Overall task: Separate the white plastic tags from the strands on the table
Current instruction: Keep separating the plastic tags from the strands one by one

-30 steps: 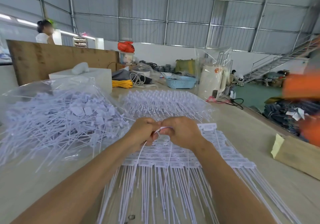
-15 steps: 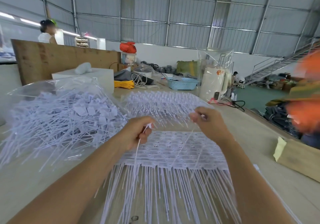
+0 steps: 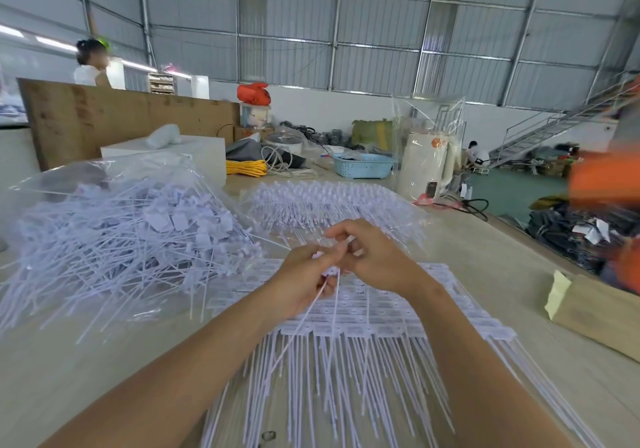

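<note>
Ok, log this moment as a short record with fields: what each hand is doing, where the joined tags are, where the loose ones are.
left hand: grips a white strand that trails toward the person
right hand: fingers curled, pinching at the same tag piece
joined tags: flat sheets on the table under both hands
loose tags: heap on clear plastic, to the left
second batch: behind the hands
blue basket: far end

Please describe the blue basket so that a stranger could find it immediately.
Look to the far end of the long table, beyond the two heaps of white tags. The basket stands there, left of the tall white appliance wrapped in clear film. It alone is light blue, low, with perforated sides.
</note>
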